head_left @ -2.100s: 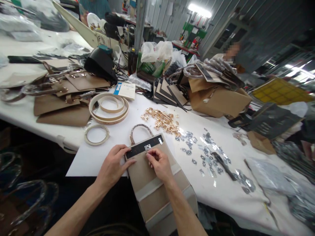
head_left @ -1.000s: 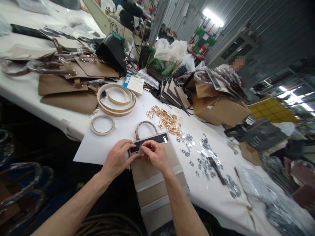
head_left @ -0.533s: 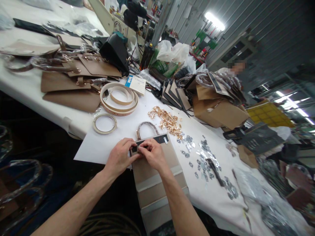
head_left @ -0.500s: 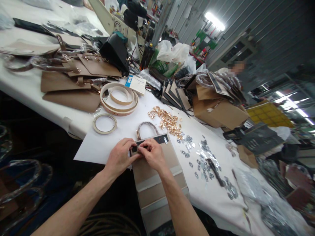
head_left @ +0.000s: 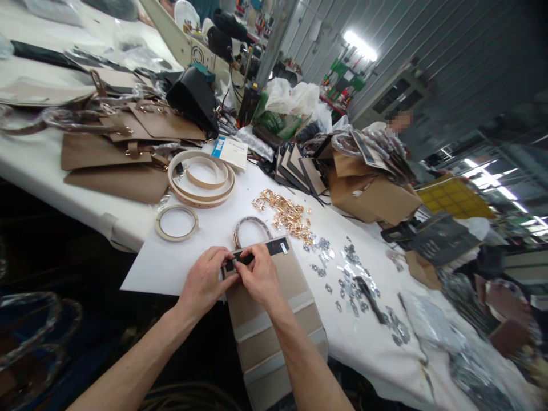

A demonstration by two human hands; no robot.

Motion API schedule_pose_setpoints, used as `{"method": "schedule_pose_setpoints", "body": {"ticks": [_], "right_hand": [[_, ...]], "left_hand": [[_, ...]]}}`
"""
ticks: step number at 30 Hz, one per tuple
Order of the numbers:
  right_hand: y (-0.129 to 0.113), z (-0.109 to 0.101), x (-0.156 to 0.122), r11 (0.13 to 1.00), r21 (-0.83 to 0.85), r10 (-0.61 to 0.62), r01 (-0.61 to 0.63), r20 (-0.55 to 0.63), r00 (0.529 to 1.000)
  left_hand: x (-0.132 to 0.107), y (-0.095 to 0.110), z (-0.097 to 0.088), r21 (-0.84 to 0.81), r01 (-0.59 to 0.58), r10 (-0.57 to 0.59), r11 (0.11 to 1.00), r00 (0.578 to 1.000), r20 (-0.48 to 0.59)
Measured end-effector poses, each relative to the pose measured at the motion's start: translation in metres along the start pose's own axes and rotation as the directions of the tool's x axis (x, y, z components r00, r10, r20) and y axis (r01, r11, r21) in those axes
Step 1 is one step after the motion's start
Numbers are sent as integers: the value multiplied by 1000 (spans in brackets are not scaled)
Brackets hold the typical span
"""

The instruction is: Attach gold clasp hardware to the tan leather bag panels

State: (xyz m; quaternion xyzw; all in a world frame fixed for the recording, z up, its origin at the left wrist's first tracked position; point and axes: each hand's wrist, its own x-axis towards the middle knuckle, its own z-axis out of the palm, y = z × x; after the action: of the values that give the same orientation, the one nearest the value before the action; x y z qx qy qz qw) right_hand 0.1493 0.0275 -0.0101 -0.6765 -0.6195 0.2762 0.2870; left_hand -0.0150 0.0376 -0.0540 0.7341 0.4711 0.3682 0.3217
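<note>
At the near edge of the white cloth-covered table (head_left: 355, 345), slantwise: a taupe, boxy handbag body with pale bands across it (head_left: 257, 349), top end on the table, lower end running out past the edge. Black strip (head_left: 273, 248) along the top; brown handle loop in clear wrap (head_left: 252, 218) beyond.

Left hand (head_left: 204, 281): thumb and fingers at the strip's left end; cannot tell whether they pinch the edge. Right hand (head_left: 259, 278): thumb and finger bent close together over the strip, perhaps on a small grey piece; too blurred to tell what, if anything, is held.

Handling, judged: bag light, stiffish at the top, softer lower down, face easily scuffed. Best hold: top corner, thumb flat. Small silver plate (head_left: 283, 249) on the strip: thin, hard, slippery; take by edges. Gold-coloured metal fittings (head_left: 289, 216) heaped beyond.
</note>
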Motion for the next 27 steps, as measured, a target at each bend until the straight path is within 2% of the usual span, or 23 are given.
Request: {"method": "schedule_pose_setpoints", "body": {"ticks": [4, 7, 8, 10, 12, 14, 16, 19, 21, 23, 25, 27], "right_hand": [[5, 1, -9, 993, 103, -52, 57, -51, 997], [18, 2, -18, 948, 297, -69, 114, -158, 985], [24, 2, -19, 907, 405, -35, 114, -198, 980], [35, 3, -21, 772, 627, 84, 103, -261, 962], [45, 4, -21, 649, 753, 204, 112, -315, 927], [51, 7, -19, 618, 775, 283, 134, -379, 881], [53, 10, -19, 621, 768, 337, 156, -442, 831], [53, 5, -24, 601, 770, 380, 214, -511, 771], [57, -13, -32, 604, 749, 378, 273, -570, 729], [68, -48, -42, 652, 687, 365, 322, -656, 660], [92, -98, -52, 752, 582, 350, 309, -750, 561], [127, -156, -62, 873, 440, 304, 211, -829, 470]], "left_hand": [[-1, 6, -3, 94, -77, 78, 993, 997, -12], [5, 12, 2, 197, -245, 254, 949, 967, -23], [8, 15, 6, 214, -309, 319, 927, 948, -13], [16, 24, 19, 215, -425, 428, 879, 903, 37], [25, 35, 36, 204, -502, 486, 840, 865, 128], [35, 46, 53, 242, -529, 488, 814, 847, 212], [44, 54, 67, 328, -522, 452, 787, 850, 270], [54, 62, 78, 417, -541, 429, 730, 838, 336], [58, 64, 80, 439, -557, 438, 705, 829, 348], [60, 65, 82, 458, -557, 441, 693, 830, 341], [61, 64, 83, 470, -557, 436, 684, 830, 349], [63, 64, 85, 472, -566, 428, 675, 823, 374]]}}
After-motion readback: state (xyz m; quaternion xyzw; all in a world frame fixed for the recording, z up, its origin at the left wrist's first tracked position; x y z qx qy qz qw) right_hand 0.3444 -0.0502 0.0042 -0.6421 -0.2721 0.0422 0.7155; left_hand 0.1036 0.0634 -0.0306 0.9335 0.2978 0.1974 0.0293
